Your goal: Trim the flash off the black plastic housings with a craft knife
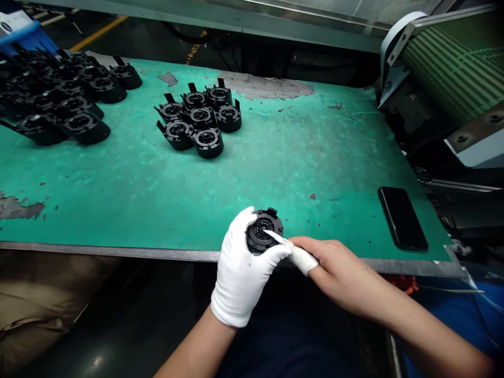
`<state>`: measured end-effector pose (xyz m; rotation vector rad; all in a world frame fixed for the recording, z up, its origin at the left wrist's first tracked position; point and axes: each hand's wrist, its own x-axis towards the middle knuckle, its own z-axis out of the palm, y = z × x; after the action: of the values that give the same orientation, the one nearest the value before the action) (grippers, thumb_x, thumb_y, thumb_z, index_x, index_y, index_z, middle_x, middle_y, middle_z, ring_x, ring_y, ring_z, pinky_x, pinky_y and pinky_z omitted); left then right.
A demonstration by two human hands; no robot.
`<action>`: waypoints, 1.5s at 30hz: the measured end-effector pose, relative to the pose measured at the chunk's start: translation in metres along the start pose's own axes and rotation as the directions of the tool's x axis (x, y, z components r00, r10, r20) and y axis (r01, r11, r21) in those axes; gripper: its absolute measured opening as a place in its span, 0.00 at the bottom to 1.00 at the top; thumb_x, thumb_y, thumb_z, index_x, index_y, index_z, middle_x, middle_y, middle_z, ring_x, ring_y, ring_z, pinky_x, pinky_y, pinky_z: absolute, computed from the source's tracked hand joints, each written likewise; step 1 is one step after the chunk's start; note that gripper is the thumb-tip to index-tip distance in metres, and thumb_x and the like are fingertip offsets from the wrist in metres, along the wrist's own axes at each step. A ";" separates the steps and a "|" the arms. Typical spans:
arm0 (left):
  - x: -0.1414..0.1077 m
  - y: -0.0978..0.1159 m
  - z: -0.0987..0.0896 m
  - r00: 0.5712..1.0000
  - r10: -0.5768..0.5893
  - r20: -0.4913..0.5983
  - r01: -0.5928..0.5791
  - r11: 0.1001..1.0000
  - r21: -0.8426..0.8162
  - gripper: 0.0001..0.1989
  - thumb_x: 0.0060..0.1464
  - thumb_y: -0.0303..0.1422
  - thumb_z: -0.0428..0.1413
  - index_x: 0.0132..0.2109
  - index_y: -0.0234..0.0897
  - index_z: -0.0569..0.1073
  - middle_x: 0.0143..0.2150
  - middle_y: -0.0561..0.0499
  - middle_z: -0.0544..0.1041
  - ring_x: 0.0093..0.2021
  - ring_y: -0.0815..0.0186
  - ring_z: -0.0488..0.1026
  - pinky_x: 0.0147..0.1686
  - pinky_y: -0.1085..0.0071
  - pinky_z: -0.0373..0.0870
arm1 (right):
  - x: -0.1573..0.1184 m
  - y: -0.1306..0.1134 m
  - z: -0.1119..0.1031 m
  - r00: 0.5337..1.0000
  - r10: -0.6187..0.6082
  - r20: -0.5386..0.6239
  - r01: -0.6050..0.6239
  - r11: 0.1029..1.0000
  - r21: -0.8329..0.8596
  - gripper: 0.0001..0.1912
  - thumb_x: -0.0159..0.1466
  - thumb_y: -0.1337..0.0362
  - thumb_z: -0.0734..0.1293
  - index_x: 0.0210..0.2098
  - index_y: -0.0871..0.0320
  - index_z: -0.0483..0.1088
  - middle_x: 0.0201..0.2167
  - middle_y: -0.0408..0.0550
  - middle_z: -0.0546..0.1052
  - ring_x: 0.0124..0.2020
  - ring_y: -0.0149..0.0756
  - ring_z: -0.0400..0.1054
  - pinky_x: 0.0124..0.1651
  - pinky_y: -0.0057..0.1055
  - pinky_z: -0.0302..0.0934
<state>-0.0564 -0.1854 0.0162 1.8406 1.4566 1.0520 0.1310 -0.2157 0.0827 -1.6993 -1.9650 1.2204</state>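
Observation:
My left hand [244, 268], in a white glove, grips a round black plastic part [258, 242] near the table's front edge. Rings and ribs show on the part's upper face, and a tab sticks out on its far side. In my right hand [325, 260] is a craft knife [277, 238], its pale blade reaching over the middle of the part. A white cover wraps the right thumb; the rest of that hand is bare. The left thumb lies close to the knife. Fingers under the part are hidden.
Several similar black parts [207, 139] stand grouped on the green table [299, 157], with a larger cluster [84, 123] at far left. A phone [402, 218] lies at right. A green-belted conveyor [460, 63] rises at upper right. Someone's brown-clad leg [35, 304] shows at lower left.

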 end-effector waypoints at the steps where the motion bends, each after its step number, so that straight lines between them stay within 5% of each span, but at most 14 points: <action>1: -0.003 0.002 0.000 1.000 -0.008 -0.027 0.008 1.000 -0.004 0.34 0.51 0.46 0.66 0.60 0.39 0.65 0.65 0.39 0.68 0.64 0.53 0.68 0.63 0.51 0.67 | 0.001 0.001 0.006 0.999 0.011 -0.037 -0.009 0.997 0.077 0.21 0.66 0.71 0.58 0.54 0.50 0.71 0.44 0.47 0.81 0.44 0.43 0.76 0.47 0.37 0.68; 6: -0.042 0.021 -0.001 0.997 -0.073 -0.005 0.073 0.995 0.073 0.38 0.61 0.39 0.58 0.71 0.40 0.50 0.74 0.36 0.51 0.73 0.49 0.53 0.68 0.46 0.59 | 0.029 0.005 0.033 0.967 0.120 -0.227 -0.045 0.950 0.309 0.21 0.68 0.68 0.57 0.59 0.54 0.66 0.43 0.45 0.80 0.41 0.38 0.74 0.43 0.32 0.68; 11: -0.071 0.031 -0.006 0.994 -0.071 0.079 0.057 0.984 0.168 0.41 0.60 0.37 0.58 0.73 0.38 0.46 0.76 0.36 0.44 0.74 0.46 0.49 0.66 0.46 0.62 | 0.047 0.011 0.006 0.951 -0.071 -0.302 0.113 0.985 0.127 0.24 0.66 0.70 0.59 0.59 0.51 0.70 0.54 0.45 0.78 0.53 0.40 0.72 0.55 0.35 0.65; 15: -0.042 0.017 -0.013 1.000 -0.022 -0.007 0.023 0.992 0.125 0.41 0.59 0.38 0.60 0.72 0.38 0.48 0.75 0.37 0.50 0.73 0.51 0.52 0.69 0.50 0.56 | 0.029 0.017 -0.014 0.975 -0.142 -0.170 0.113 0.979 -0.169 0.25 0.63 0.72 0.60 0.57 0.48 0.72 0.55 0.41 0.79 0.53 0.40 0.74 0.53 0.35 0.67; 21: 0.012 -0.006 -0.019 0.994 -0.029 0.109 0.026 0.999 0.029 0.46 0.53 0.47 0.64 0.71 0.37 0.52 0.72 0.38 0.58 0.71 0.50 0.57 0.69 0.51 0.58 | 0.020 0.023 -0.011 0.993 -0.092 -0.078 0.047 0.892 -0.450 0.25 0.67 0.68 0.58 0.60 0.50 0.70 0.56 0.44 0.78 0.52 0.48 0.75 0.50 0.46 0.70; 26: 0.018 -0.009 -0.018 0.988 -0.036 0.152 0.033 0.999 0.022 0.42 0.51 0.49 0.65 0.67 0.38 0.61 0.66 0.41 0.68 0.66 0.52 0.66 0.66 0.53 0.63 | 0.021 0.021 -0.011 0.996 -0.090 -0.030 0.068 0.899 -0.433 0.24 0.67 0.68 0.58 0.60 0.49 0.69 0.54 0.44 0.79 0.48 0.46 0.76 0.49 0.44 0.71; 39: 0.013 -0.011 -0.015 0.992 -0.069 0.105 0.067 0.997 0.025 0.42 0.49 0.51 0.66 0.66 0.42 0.62 0.65 0.43 0.69 0.65 0.52 0.67 0.66 0.53 0.64 | 0.008 0.012 0.012 0.999 -0.037 0.013 0.039 0.981 -0.191 0.20 0.67 0.69 0.58 0.55 0.50 0.72 0.48 0.46 0.81 0.48 0.45 0.76 0.51 0.41 0.70; 45: 0.012 -0.011 -0.013 0.992 -0.070 0.103 0.067 0.997 0.027 0.42 0.48 0.51 0.66 0.65 0.41 0.62 0.64 0.43 0.70 0.64 0.54 0.68 0.65 0.55 0.64 | 0.005 0.016 0.014 0.989 -0.049 -0.143 0.013 0.970 -0.243 0.22 0.69 0.67 0.57 0.58 0.51 0.70 0.53 0.48 0.79 0.49 0.45 0.76 0.53 0.43 0.70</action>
<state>-0.0718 -0.1719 0.0170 1.8200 1.4652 0.8958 0.1306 -0.2177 0.0607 -1.8048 -2.1103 0.8444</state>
